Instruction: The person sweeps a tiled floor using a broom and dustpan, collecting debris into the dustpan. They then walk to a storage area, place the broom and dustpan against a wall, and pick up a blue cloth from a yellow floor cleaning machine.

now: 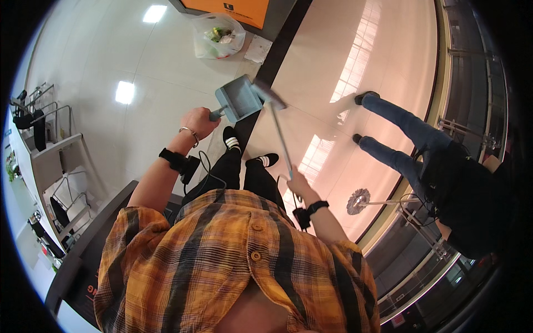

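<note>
My left hand (pixel 199 121) grips the handle of a grey-blue dustpan (pixel 241 100), which has a row of comb teeth along its near side. The pan looks empty. In my right hand (pixel 300 183) is the thin pole of a broom (pixel 280 132). Its blurred head (pixel 270 95) is beside the dustpan's right edge; whether they touch I cannot tell. Both tools are in front of my black shoes, over the dark floor strip (pixel 287 45). Each wrist bears a black strapped device with a cable.
A white plastic bag of rubbish (pixel 219 35) stands ahead, near an orange panel (pixel 233 9). To the right, another person in jeans (pixel 389 114) holds a mop (pixel 359 202) by a glass front. Desks (pixel 58 145) and chairs line the left. A dark-framed board (pixel 89 249) is behind my left side.
</note>
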Demonstrator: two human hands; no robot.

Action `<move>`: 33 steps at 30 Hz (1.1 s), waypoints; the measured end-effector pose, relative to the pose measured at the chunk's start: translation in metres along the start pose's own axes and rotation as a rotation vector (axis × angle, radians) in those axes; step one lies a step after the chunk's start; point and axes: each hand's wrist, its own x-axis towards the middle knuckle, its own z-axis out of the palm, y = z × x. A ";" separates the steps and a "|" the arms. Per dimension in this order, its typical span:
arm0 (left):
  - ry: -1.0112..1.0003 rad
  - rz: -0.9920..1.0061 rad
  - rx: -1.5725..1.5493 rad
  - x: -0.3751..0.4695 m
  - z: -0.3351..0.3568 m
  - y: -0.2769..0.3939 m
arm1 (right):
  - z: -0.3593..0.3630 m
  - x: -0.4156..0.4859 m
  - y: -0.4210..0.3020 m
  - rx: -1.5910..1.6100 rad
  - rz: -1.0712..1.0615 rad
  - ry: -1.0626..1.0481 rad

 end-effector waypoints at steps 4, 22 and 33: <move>0.002 0.004 -0.037 -0.001 -0.007 -0.016 | -0.019 -0.039 -0.003 0.253 -0.054 0.030; 0.097 -0.208 -0.265 -0.025 -0.007 -0.104 | -0.056 0.010 -0.126 -0.343 -0.174 -0.132; 0.153 -0.255 -0.359 -0.049 -0.009 -0.131 | -0.115 0.029 -0.144 -0.282 -0.182 0.244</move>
